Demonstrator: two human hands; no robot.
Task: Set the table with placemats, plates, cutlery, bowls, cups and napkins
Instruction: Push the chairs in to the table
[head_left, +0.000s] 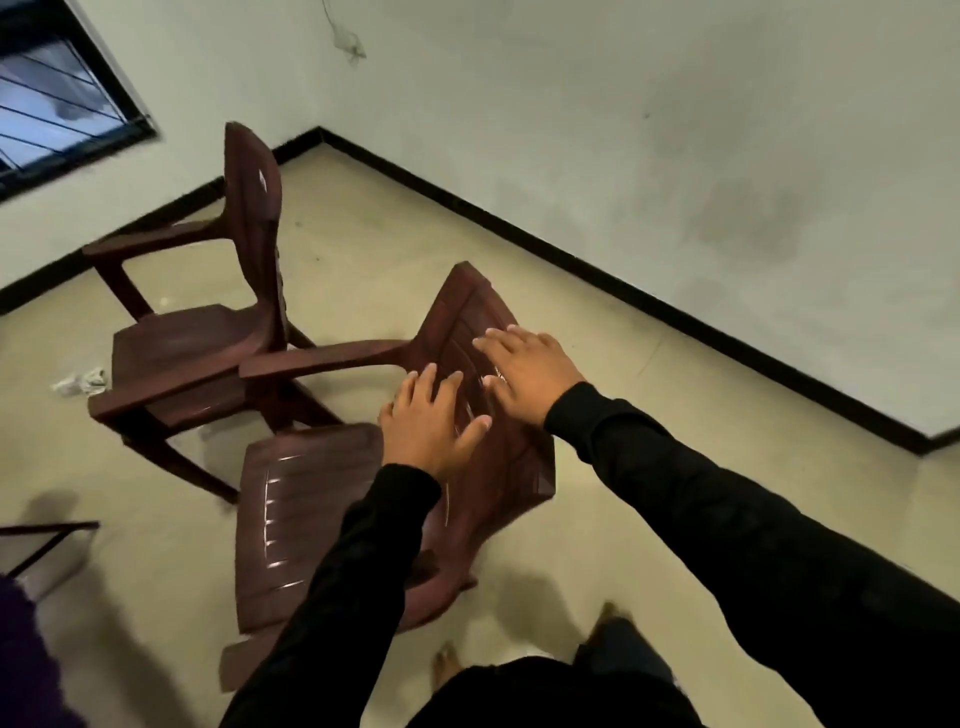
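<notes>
A dark brown plastic armchair (301, 499) stands on the tiled floor right in front of me. My left hand (428, 423) hovers over its backrest with fingers spread and straight. My right hand (524, 371) lies open on the upper part of the same backrest, fingers stretched flat. Neither hand holds anything. Both arms wear black sleeves. No placemats, plates, cutlery, bowls, cups or napkins are in sight.
A second brown plastic armchair (208, 343) stands just behind the first, near the wall corner. A crumpled white scrap (80, 382) lies on the floor at left. A dark frame edge (47, 540) shows at lower left. A window (57, 98) sits at upper left.
</notes>
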